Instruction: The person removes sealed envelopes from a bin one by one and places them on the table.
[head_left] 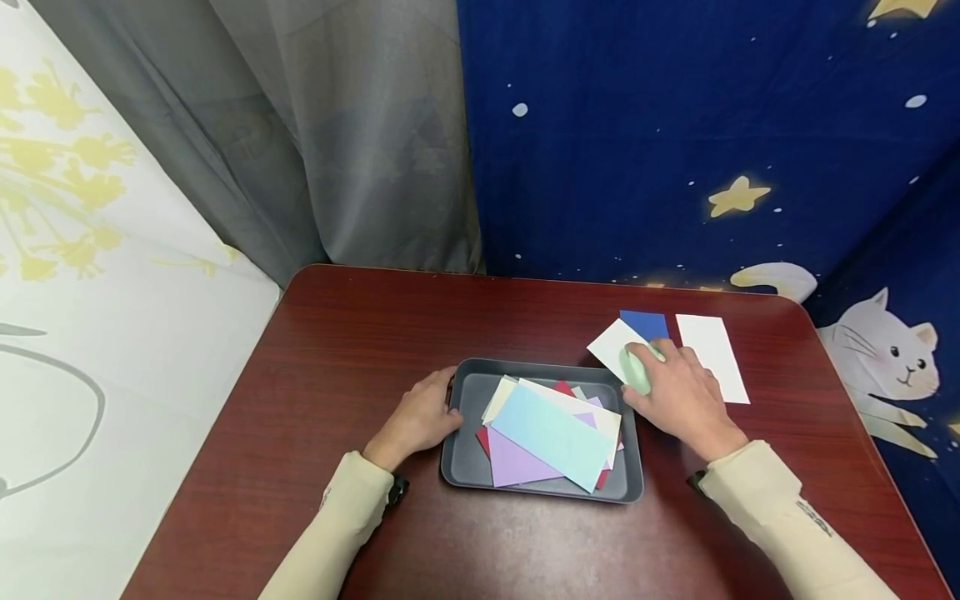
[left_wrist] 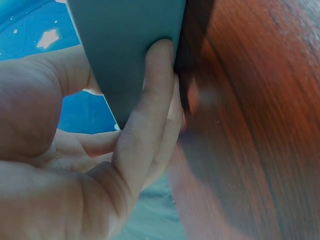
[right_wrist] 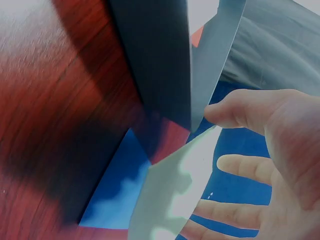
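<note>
My left hand [head_left: 420, 417] grips the left side of a dark grey tray [head_left: 540, 497], fingers along its outer wall [left_wrist: 125, 55] and thumb at the rim. In the tray lie overlapping paper cards: a light blue card [head_left: 551, 433] on top, a purple card [head_left: 513, 462], cream and red ones. Beyond the tray's right side, my right hand [head_left: 678, 387] pinches a curved pale green card [head_left: 637, 371]. A white part [head_left: 611, 343] shows at its left; whether it is a separate sheet I cannot tell. Below it is a blue card [right_wrist: 115, 190], partly covered.
A white card [head_left: 712, 358] lies flat on the brown table [head_left: 360, 333], right of the blue one. Grey curtain [head_left: 375, 133] and dark blue patterned cloth [head_left: 637, 167] hang behind the table. White patterned cloth [head_left: 112, 333] is at the left.
</note>
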